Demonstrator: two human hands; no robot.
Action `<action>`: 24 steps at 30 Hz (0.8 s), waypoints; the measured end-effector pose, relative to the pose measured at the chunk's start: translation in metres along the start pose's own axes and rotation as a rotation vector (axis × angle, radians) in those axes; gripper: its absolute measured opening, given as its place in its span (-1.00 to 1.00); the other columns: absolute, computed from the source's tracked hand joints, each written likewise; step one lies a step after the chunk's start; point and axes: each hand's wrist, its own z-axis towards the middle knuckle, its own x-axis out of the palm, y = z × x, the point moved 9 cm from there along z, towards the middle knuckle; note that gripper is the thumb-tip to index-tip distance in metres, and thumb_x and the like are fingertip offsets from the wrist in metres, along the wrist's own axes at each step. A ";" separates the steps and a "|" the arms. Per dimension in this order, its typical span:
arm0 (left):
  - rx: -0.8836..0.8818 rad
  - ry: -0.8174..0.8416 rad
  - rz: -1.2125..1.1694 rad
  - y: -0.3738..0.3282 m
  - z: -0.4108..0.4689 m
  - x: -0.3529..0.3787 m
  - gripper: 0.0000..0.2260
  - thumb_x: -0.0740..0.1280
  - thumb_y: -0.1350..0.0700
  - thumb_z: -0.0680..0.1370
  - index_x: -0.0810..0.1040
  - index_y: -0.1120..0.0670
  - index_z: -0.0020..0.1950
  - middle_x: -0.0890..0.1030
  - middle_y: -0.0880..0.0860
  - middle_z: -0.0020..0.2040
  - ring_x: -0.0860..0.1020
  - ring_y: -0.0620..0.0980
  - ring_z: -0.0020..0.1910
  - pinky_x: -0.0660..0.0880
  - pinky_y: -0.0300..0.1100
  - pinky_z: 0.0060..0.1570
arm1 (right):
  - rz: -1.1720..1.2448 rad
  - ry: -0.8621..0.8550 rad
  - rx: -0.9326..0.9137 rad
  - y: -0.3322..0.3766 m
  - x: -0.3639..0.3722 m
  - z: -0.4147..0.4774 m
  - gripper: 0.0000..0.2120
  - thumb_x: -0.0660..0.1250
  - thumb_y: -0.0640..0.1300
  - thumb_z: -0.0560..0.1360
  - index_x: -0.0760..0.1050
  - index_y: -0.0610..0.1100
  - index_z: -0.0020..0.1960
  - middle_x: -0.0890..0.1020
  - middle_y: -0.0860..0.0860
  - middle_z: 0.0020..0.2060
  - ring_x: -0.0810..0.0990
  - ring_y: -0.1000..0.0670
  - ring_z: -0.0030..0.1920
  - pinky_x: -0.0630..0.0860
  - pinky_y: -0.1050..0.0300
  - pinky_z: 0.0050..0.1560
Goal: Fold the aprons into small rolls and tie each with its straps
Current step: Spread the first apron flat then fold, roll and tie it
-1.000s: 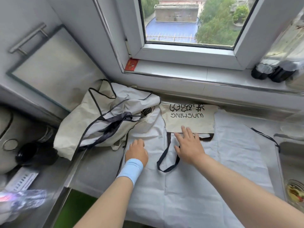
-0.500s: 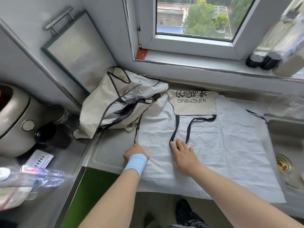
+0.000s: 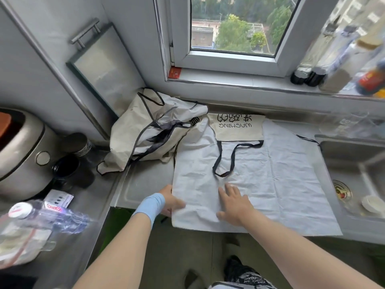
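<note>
The apron [image 3: 270, 184] lies spread flat on the counter [image 3: 141, 184], with its printed bib [image 3: 237, 127] toward the window wall and its near hem hanging a little over the front edge. The black loop [image 3: 227, 161] lies on the middle of the cloth, and a side strap [image 3: 308, 139] trails toward the sink [image 3: 354, 163].

The left hand [image 3: 170, 200] grips the left edge of the apron near the bottom corner (its fingers seem to go under the cloth, so only part of them shows). The right hand [image 3: 235, 202] rests flat on the cloth just beside it, fingers straight and spread, holding nothing.

In my judgement this is the first fold of this apron: the flat hand keeps the cloth in place and marks a fold line, and the other hand is ready to bring the left side over it. The next move asks to lift that edge evenly and lay it across without dragging the loop, to give a narrow band for rolling.

The second apron [image 3: 154, 134] waits in a crumpled heap at the back left, touching the first. Further left stands a cooker [image 3: 18, 151].
</note>
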 end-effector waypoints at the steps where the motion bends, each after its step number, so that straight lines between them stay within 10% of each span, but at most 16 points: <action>1: -0.001 0.021 -0.034 0.001 -0.009 0.000 -0.50 0.53 0.20 0.38 0.42 0.01 0.24 0.54 0.08 0.19 0.57 0.15 0.07 0.63 0.11 -0.07 | -0.013 -0.009 0.003 0.001 0.000 -0.002 -0.10 0.24 0.27 0.47 -0.15 -0.03 0.60 -0.14 -0.08 0.58 -0.10 -0.16 0.57 0.25 -0.26 0.37; 6: 0.110 0.144 -0.251 -0.027 -0.038 0.018 -0.50 0.35 0.39 0.47 0.35 0.02 0.32 0.53 0.09 0.18 0.61 0.18 0.04 0.63 0.10 -0.08 | -0.057 -0.013 -0.024 0.005 0.005 -0.007 -0.13 0.31 0.21 0.45 -0.07 -0.02 0.57 -0.06 -0.10 0.55 -0.03 -0.18 0.54 0.35 -0.25 0.31; 9: 0.202 0.151 -0.143 -0.063 -0.055 0.033 -0.45 0.35 0.28 0.48 0.28 -0.04 0.40 0.53 0.06 0.21 0.60 0.14 0.08 0.63 0.05 -0.08 | 0.094 -0.017 -0.083 -0.001 -0.017 -0.007 -0.46 0.28 0.08 0.51 0.31 0.02 0.46 0.28 -0.06 0.43 0.28 -0.13 0.44 0.42 -0.11 0.26; 12: 0.285 0.182 -0.025 -0.101 -0.067 0.060 -0.39 0.32 0.25 0.47 0.21 -0.09 0.45 0.54 0.09 0.19 0.64 0.16 0.03 0.63 0.02 -0.15 | 0.646 -0.139 0.002 -0.031 -0.068 -0.008 -0.75 0.29 0.00 0.53 0.64 -0.07 0.11 0.67 -0.04 0.09 0.63 -0.05 0.08 0.52 0.06 0.04; 16: 0.348 0.226 0.147 -0.144 -0.074 0.121 -0.27 0.36 0.26 0.47 0.10 -0.10 0.53 0.52 0.12 0.18 0.60 0.12 -0.10 0.61 0.09 -0.04 | 1.358 -0.161 0.107 -0.077 -0.124 -0.017 -0.57 0.21 0.23 0.56 0.60 -0.10 0.09 0.70 -0.07 -0.05 0.64 -0.09 -0.21 0.41 0.08 -0.21; 20: 0.362 0.259 0.344 -0.169 -0.079 0.190 -0.28 0.37 0.23 0.51 0.08 -0.09 0.55 0.57 0.12 -0.08 0.57 -0.06 -0.35 0.59 -0.16 -0.15 | 1.079 -0.215 0.167 -0.124 -0.137 -0.028 -0.79 0.42 0.10 0.43 0.60 -0.04 -0.10 0.64 -0.01 -0.29 0.61 -0.06 -0.32 0.48 0.14 -0.36; 24: 0.247 0.360 0.455 -0.167 -0.063 0.237 -0.39 0.33 -0.03 0.55 0.12 -0.14 0.54 0.62 0.11 0.00 0.60 0.07 -0.12 0.48 -0.07 0.10 | 0.636 -0.225 0.333 -0.181 -0.105 -0.023 -0.90 0.25 -0.18 0.38 0.53 -0.13 -0.27 0.60 -0.04 -0.35 0.60 -0.13 -0.23 0.44 0.16 -0.32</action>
